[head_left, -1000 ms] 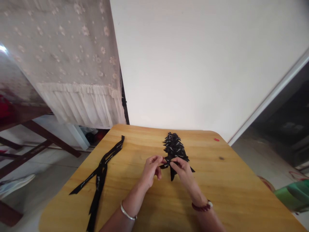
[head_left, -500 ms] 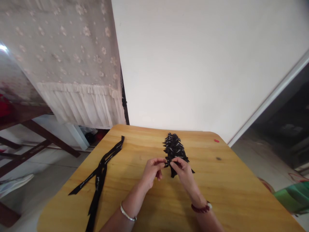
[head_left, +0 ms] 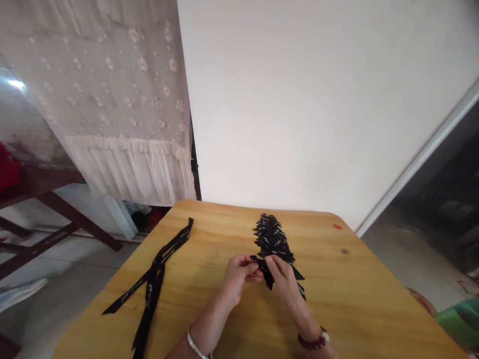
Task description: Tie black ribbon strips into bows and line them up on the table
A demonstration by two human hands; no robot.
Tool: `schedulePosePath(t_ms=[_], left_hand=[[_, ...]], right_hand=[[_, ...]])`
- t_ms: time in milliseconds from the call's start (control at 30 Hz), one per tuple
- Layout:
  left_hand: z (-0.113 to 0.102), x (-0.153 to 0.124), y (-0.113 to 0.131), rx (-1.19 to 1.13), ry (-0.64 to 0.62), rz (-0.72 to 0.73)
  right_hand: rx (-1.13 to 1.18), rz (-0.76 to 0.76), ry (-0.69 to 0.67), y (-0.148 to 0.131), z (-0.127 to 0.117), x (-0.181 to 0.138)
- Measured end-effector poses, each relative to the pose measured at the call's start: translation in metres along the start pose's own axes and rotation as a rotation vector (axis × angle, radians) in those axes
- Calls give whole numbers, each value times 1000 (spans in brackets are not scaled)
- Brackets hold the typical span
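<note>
Where the black ribbon (head_left: pixel 266 275) is pinched, slack is the risk

As I look down through the head camera, I have the left hand (head_left: pixel 239 278) gripping the ribbon's left end between thumb and fingers, while the right hand (head_left: pixel 283 276) pinches the same bunched piece from the other side; its fingertips are partly hidden, so I cannot tell how firmly. The ribbon sits between the 2 hands, over the wooden table (head_left: pixel 209 239). Dark pointed ends (head_left: pixel 298 273) show just right of the right hand; I cannot tell whether they belong to the held piece. Just beyond the right hand lies a cluster of folded black ribbons (head_left: pixel 272 238). I judge that a forward nudge could knock that cluster askew, that easing either pinch could let the folds spring open, and that uneven pulling could twist the ribbon. The loose strips (head_left: pixel 152 281), well left of the left hand, seem safe.
</note>
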State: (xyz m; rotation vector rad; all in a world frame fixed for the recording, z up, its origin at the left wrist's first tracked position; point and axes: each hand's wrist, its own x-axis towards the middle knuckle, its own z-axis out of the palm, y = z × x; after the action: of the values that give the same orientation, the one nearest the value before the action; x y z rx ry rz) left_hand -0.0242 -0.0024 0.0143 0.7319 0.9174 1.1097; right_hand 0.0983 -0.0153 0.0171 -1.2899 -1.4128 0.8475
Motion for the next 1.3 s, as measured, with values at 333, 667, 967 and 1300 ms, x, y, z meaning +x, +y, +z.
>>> schedulePosePath(t_ms=[333,667,967,1300], left_hand=[[-4,3,0,-44,19,17],[-2,0,4,-135,70,-98],[-5,-1,2,64,-41,-81],[-4,-4,-4,192,-246,-122]], right_hand=[[49,28,-100,-4,-2,3],[-216,-68,-47,4,1,0],[-110,-52,-26,8,-10,8],[-118,-65,-84,4,-7,7]])
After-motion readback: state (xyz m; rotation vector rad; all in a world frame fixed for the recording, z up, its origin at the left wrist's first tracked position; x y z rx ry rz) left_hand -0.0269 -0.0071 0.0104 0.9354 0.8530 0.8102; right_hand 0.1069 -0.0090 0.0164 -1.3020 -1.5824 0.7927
